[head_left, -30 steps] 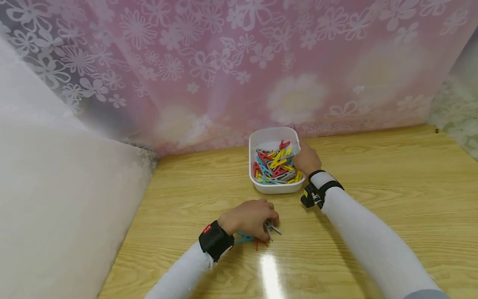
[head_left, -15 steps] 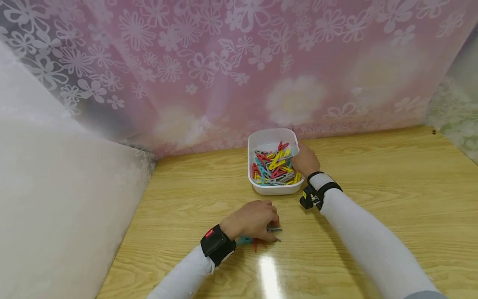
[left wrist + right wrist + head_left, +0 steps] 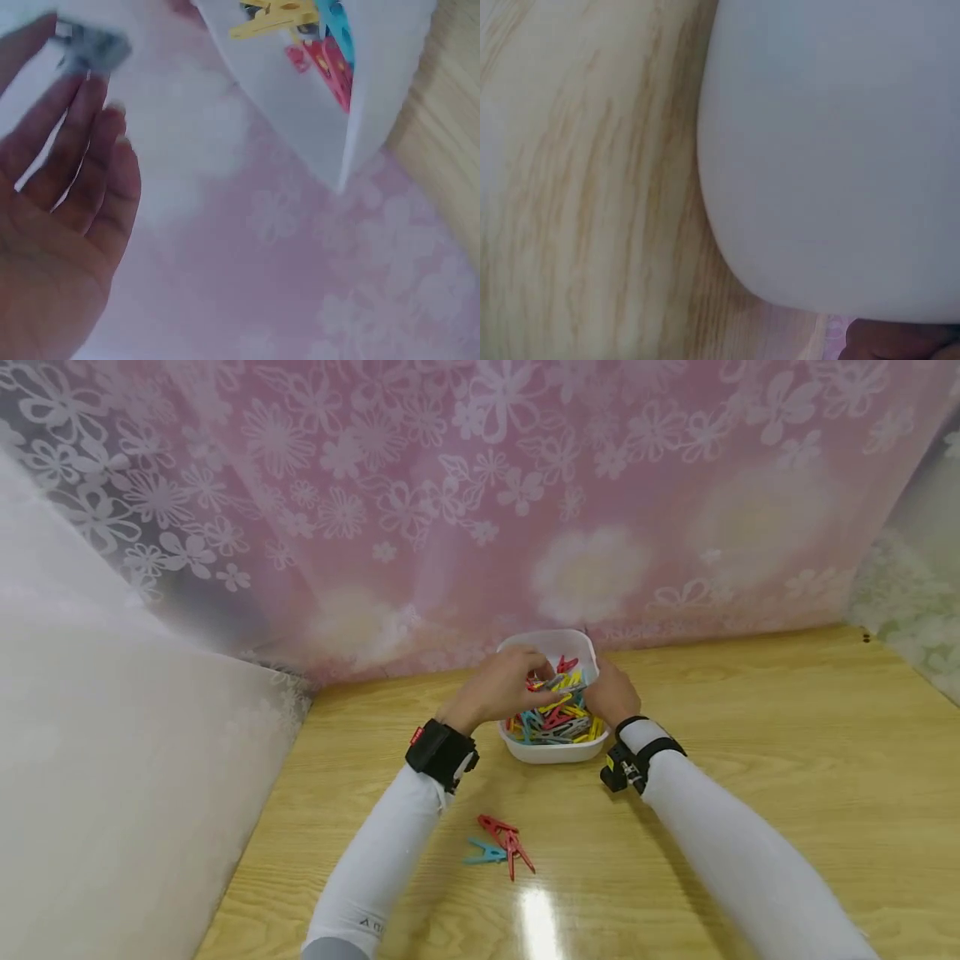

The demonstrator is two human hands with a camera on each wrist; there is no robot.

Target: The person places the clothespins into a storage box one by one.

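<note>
My left hand is over the white plastic bin, overlapping its left side in the head view. Between thumb and fingertips it pinches a grey clothespin, seen blurred in the left wrist view. Inside the bin lies a pile of red, yellow, blue and grey clothespins. My right hand grips the bin's right rim; its fingertips are hidden inside. The right wrist view is mostly the bin's outer wall, with a bit of the hand at the bottom corner.
On the wooden table, in front of the bin, two red clothespins and a blue clothespin lie close together. A pink flowered cloth hangs right behind the bin, and a white cloth borders the left.
My left hand has lifted the grey clothespin from the table and carried it forward over the bin, uncovering the red and blue ones. My right hand stays on the rim.
</note>
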